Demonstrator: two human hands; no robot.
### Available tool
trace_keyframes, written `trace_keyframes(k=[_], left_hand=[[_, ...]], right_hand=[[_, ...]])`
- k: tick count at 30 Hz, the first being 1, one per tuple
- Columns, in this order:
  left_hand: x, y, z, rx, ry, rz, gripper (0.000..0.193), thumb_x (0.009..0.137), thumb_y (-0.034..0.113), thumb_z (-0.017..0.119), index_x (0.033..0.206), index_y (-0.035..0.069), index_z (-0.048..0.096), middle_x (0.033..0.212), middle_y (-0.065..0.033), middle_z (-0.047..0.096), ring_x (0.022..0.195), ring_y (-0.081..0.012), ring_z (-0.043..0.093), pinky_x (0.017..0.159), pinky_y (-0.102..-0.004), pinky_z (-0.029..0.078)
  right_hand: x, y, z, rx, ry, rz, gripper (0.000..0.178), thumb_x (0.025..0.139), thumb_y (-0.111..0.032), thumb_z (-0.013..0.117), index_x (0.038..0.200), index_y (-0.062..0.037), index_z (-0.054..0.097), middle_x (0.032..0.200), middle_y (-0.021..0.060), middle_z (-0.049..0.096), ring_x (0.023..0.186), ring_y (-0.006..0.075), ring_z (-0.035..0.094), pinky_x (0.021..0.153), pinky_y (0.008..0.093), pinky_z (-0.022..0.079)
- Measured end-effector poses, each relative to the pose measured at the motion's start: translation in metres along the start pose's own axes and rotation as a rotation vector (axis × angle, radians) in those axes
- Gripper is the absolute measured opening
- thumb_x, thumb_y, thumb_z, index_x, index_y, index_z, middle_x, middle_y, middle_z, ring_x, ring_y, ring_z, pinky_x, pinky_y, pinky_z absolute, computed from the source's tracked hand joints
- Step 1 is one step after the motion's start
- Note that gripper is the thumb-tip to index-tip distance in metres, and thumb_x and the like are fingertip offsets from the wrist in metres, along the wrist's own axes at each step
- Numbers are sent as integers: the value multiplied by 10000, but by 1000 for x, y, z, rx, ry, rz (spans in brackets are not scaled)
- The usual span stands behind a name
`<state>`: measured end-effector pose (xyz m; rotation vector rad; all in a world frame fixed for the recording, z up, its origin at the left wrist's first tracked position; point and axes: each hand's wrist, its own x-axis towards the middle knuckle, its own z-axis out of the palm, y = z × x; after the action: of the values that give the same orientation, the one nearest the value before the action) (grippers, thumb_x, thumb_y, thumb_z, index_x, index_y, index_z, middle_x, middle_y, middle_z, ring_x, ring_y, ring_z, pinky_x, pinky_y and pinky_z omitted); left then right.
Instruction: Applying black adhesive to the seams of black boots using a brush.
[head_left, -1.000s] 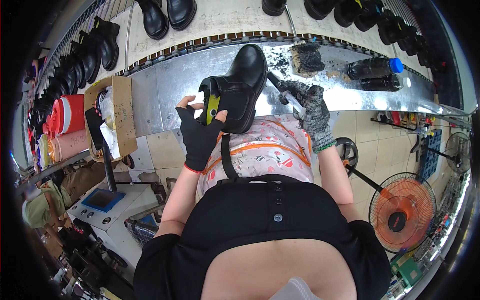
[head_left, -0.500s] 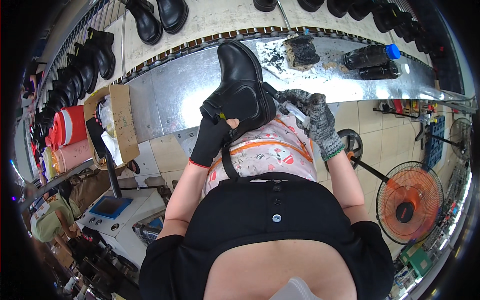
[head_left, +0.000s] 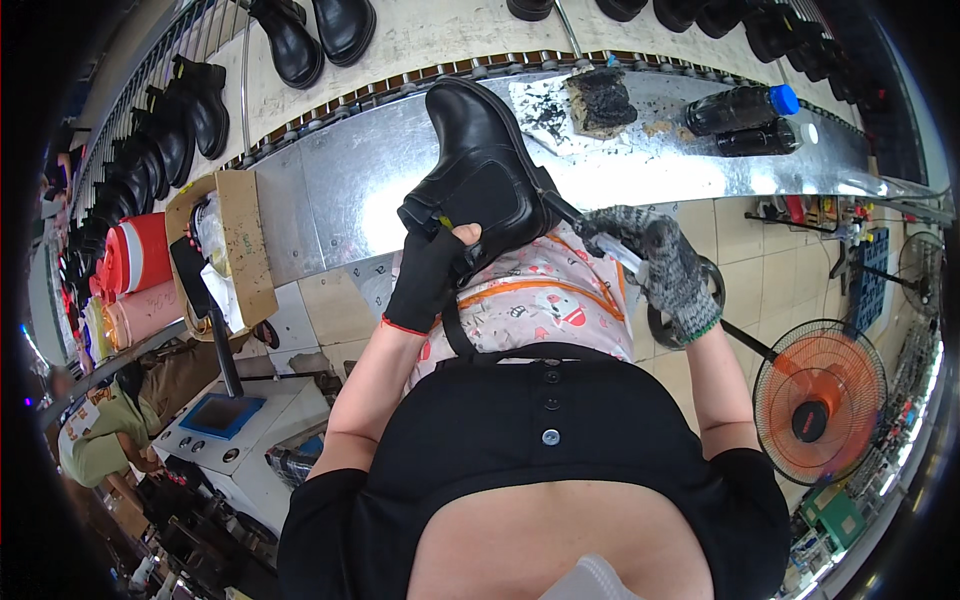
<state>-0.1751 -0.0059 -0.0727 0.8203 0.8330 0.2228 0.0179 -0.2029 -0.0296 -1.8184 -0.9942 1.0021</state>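
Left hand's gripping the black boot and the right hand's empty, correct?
Not quite: the right hand isn't empty. The head view shows it holding a slim tool, while the left hand grips the black boot.

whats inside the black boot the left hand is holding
A yellow sliver shows at the opening of the boot; the left hand and the boot's sides hide whatever else is inside.

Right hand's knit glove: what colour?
Mottled grey-and-black knit glove, with a green cuff edge; shows best in the head view.
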Motion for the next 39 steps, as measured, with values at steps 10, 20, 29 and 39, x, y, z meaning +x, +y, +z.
trace_keyframes(k=[10, 20, 29, 39], left_hand=[[11, 11, 13, -237, -46, -81, 406, 850, 226, 569, 1161, -26, 505, 962, -166, 639, 821, -261, 661, 649, -292, 564], [7, 39, 20, -469, -69, -6, 423, 876, 199, 546, 1179, -82, 455, 1097, -244, 583, 937, -334, 644, 729, -320, 597], [16, 54, 17, -717, -215, 5, 512, 890, 238, 559, 1276, -61, 404, 1197, -277, 520, 1073, -379, 571, 712, -278, 602], [14, 56, 23, -654, -79, 30, 474, 902, 222, 551, 1266, -50, 414, 1200, -250, 529, 1092, -393, 555, 769, -307, 589]], right_hand=[[-29, -26, 4, 51, 197, -102, 251, 822, -179, 557, 1020, -75, 670, 955, 120, 683, 871, 282, 655, 753, 338, 500], [-32, -10, 25, -96, 210, -241, 349, 769, -222, 594, 1050, -19, 627, 1064, 154, 644, 991, 330, 617, 871, 382, 466], [31, 5, 45, 730, 663, -68, 472, 879, -14, 549, 1294, -44, 328, 850, 74, 561, 557, 108, 548, 451, 248, 479], [49, 24, 59, 412, 561, 57, 452, 956, -210, 447, 1377, -71, 362, 960, 71, 583, 788, 110, 585, 588, 213, 498]])
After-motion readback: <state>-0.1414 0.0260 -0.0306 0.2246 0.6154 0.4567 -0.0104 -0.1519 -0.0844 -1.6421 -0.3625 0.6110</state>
